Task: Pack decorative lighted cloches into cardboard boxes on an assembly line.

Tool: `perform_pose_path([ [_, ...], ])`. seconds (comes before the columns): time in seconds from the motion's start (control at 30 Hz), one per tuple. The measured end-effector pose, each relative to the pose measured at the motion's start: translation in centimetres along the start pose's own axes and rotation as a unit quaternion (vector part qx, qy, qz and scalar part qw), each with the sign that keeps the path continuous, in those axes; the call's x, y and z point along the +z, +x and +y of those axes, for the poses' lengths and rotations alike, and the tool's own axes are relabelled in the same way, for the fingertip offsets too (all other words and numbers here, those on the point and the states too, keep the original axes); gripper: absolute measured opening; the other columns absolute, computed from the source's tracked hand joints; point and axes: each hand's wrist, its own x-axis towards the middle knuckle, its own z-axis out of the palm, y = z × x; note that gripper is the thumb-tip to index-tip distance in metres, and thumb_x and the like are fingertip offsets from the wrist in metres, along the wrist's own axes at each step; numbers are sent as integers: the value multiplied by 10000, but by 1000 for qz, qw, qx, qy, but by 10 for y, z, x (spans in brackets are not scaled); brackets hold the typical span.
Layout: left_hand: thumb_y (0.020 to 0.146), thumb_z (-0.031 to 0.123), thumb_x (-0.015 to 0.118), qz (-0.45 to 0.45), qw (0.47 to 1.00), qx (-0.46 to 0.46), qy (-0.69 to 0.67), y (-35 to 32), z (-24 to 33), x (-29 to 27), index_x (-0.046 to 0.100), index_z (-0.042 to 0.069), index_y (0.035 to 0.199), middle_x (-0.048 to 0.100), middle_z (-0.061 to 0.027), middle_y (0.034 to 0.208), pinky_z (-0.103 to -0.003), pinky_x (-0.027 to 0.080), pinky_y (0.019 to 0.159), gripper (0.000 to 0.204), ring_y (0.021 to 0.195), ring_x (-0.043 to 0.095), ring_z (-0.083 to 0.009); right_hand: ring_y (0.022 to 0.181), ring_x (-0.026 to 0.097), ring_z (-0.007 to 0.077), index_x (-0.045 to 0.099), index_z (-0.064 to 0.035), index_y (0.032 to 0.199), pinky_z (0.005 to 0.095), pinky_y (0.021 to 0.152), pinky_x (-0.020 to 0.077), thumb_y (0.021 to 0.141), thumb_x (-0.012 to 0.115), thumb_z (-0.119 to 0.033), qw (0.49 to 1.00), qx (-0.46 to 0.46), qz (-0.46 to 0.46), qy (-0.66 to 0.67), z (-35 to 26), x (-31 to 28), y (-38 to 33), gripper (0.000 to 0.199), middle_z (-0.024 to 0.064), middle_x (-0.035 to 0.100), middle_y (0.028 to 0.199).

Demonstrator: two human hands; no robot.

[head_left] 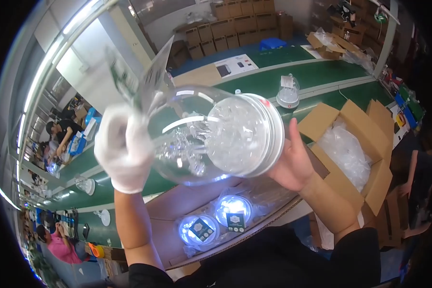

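A clear dome lamp (185,144) with a white round base (273,137) lies tilted on its side in front of me, with clear crystal-like pieces inside. My right hand (293,161), bare, grips the base, thumb up. At the dome's rounded end, my left hand (122,146) in a white glove is closed around paper tags (156,77), which stick up from it, partly blurred. Its fingertips are smeared by motion. Below, two lit dome lamps (233,209) with dark green tags (235,222) sit in plastic wrap inside an open cardboard box (170,206).
Another dome lamp (288,91) stands on the green table (321,74) beyond. To the right is an open carton (384,139) holding clear plastic bags (345,153). More domes (85,185) line the left table, with co-workers (65,245) beside it. Stacked cartons (240,29) fill the back.
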Motion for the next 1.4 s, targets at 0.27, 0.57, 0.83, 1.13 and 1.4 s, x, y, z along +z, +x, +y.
perform_pose_path([
  [0.27,982,390,546,-115,970,191,-91,-25,-8,-30,580,-5,960,655,-152,929,-372,498,864,397,839,631,-260,1296,511,243,331,0,1490,410,1101,405,1089,334,-335,995,42,94,-20,16,25,-24,522,135,480,1453],
  [0.57,797,98,740,-136,969,-189,-85,-26,27,-8,696,11,1016,666,-65,920,-302,488,830,240,872,625,-179,1319,487,244,347,-28,1487,403,1118,376,1074,259,-482,983,-136,126,-19,55,13,-26,620,126,486,1445],
  [0.83,693,228,755,-351,890,176,233,-5,71,15,538,64,1295,600,-133,1242,-368,550,743,661,1082,615,-309,1293,503,231,368,-23,1471,383,1100,389,1088,278,-419,969,-147,195,-27,50,8,-24,558,122,505,1420],
  [1.13,756,211,701,-218,876,328,278,-32,62,42,613,153,1064,607,-98,1088,-359,464,806,326,974,639,-290,1300,503,237,393,-25,1456,397,1116,384,1086,236,-440,969,-108,220,19,45,0,-18,577,129,513,1415],
  [1.4,874,354,712,-87,982,26,-166,-56,-4,40,367,11,1471,289,-182,1569,-431,397,1116,770,1429,345,-281,1268,529,249,433,-19,1426,409,1099,403,1084,241,-441,969,-102,223,38,44,3,-15,576,140,544,1380],
])
